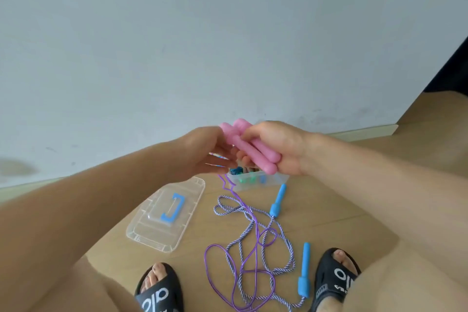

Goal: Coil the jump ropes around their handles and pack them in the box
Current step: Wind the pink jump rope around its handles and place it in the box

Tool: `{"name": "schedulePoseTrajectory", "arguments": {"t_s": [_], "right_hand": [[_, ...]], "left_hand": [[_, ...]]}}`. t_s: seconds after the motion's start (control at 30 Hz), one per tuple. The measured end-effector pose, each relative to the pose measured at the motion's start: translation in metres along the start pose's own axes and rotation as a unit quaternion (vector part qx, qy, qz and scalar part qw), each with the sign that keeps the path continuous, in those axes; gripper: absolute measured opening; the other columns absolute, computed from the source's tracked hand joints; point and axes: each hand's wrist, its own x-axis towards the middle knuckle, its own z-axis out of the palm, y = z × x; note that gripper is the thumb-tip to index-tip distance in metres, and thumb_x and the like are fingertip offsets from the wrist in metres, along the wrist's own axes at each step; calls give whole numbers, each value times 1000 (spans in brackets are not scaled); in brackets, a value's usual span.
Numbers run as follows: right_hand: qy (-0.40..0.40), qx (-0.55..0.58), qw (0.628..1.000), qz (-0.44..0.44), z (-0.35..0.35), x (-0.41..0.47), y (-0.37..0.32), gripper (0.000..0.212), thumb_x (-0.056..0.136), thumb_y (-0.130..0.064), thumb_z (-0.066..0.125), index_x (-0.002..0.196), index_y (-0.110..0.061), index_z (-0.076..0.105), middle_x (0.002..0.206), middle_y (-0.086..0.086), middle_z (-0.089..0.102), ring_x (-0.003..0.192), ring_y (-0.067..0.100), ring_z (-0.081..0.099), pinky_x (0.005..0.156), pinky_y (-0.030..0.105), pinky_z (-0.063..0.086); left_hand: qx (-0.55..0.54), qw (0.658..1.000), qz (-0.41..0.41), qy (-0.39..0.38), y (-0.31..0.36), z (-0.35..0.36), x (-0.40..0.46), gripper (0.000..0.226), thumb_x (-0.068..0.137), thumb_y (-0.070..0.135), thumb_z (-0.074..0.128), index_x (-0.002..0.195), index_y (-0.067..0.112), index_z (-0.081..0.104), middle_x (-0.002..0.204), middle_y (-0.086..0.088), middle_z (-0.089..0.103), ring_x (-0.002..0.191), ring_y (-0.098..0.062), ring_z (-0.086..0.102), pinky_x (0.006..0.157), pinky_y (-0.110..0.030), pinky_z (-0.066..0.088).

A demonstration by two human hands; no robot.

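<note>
Right hand point(283, 149) grips both pink handles point(253, 149) side by side, fingers curled round them, held up above the box point(258, 181). Left hand point(205, 152) sits at 9 o'clock of the handles, fingers mostly straight and touching the handle tops; can't tell if it pinches the cord. Purple cord point(255, 243) hangs from the hands toward 6 o'clock and lies in loose loops on the floor point(354, 210), crossing the striped rope point(276, 235). No wraps visible on the pink handles, so I'd judge coiling of this rope is barely started. Striped rope is fully uncoiled, its two blue handles point(278, 200) at 6 and 5 o'clock of the box, well apart. Box is open and holds some coloured items, likely ropes already packed, though too hidden to confirm. Clear lid point(167, 213) with blue latch lies at 8 o'clock of the box, off and upturned. Left to do: wrap purple, pack it, wrap striped, pack it. Room: wall point(177, 45) close behind the box at 12 o'clock, sandalled feet point(159, 286) at 6 o'clock bracket the rope pile; open floor at 3 o'clock. Snag risk where the two cords cross.
</note>
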Motion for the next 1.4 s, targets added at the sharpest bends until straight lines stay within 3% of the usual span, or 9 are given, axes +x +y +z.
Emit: {"name": "schedulePoseTrajectory", "arguments": {"t_s": [0.17,0.43,0.57,0.63,0.73,0.9,1.07,1.2,1.4], "right_hand": [[-46,-72,995,-43,27,2,8,41,89,4,34,124,20,49,101,43,64,100,27,71,84,34,60],[-103,-323,940,28,15,-8,0,39,92,-44,65,123,-23,56,105,22,72,91,31,74,88,45,59],[5,-442,895,-54,-23,1,-13,32,87,-13,69,117,-16,60,102,7,71,95,27,70,86,39,58],[87,-468,868,-138,-29,9,-10,58,77,-4,73,126,-28,53,114,-5,59,103,20,62,86,36,56],[9,-417,891,-179,-16,16,-3,78,71,5,70,131,-39,45,129,-11,51,115,13,55,89,37,55],[-19,-415,898,-146,-15,22,-5,53,68,2,73,111,-22,52,96,4,73,86,29,67,78,45,55],[45,-426,891,-149,-19,22,-12,19,71,-9,73,85,-5,60,72,10,61,55,18,55,55,35,50],[119,-423,883,-165,-28,22,-17,23,74,-20,78,65,-19,56,60,-8,47,57,13,40,55,26,36],[140,-377,901,-165,-33,21,-17,15,78,-22,78,79,-14,65,65,-9,49,60,10,42,58,22,34]], "left_hand": [[-80,994,27,-74,11,-6,-8,38,96,42,47,85,9,64,83,-16,64,80,-31,64,81,-41,53],[14,998,34,-46,17,-13,-8,25,91,22,65,104,1,64,86,-12,68,76,-20,68,75,-34,58],[87,993,46,-69,18,-23,-10,12,87,10,66,96,5,61,79,-9,64,68,-20,61,70,-30,55],[144,985,52,-83,19,-24,-12,9,85,9,68,90,7,61,78,-11,63,68,-22,58,69,-31,55],[186,972,57,-132,22,-20,-15,5,86,8,67,87,7,63,74,-10,59,67,-21,54,65,-29,52],[176,966,46,-185,22,-25,-15,18,86,4,68,103,5,62,79,-11,60,69,-21,55,65,-32,51],[361,927,55,-84,15,-38,-8,41,74,23,79,105,16,53,79,-6,74,75,-23,71,80,-40,57],[410,906,104,-17,12,-38,-2,22,80,27,70,93,16,57,72,-3,63,60,-15,59,62,-33,52],[479,852,204,60,15,-31,-3,8,89,19,53,96,16,57,84,-1,60,65,-14,48,58,-24,39]]}}
